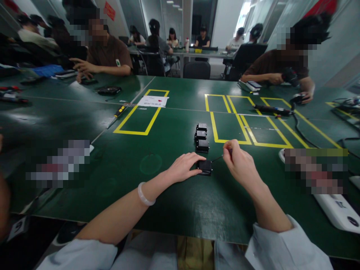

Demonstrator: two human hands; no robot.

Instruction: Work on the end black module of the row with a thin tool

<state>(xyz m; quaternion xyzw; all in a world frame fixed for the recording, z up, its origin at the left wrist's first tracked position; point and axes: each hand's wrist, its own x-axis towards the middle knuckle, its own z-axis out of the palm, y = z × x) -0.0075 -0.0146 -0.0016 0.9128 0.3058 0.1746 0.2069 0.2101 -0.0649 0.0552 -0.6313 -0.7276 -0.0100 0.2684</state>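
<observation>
A small black block lies on the green table. My left hand grips its left side between thumb and fingers. To the right, my right hand is closed around a thin dark tool, whose tip points at the block's upper right edge; whether it touches is too small to tell. Just beyond the held block, several similar black blocks stand in a column, with small bright pins or screws at their sides.
Yellow tape outlines mark the table, with a white paper on one. A yellow-black screwdriver lies left. White devices flank me, one at right. Across the table, one person holds a dark tool; another sits at left.
</observation>
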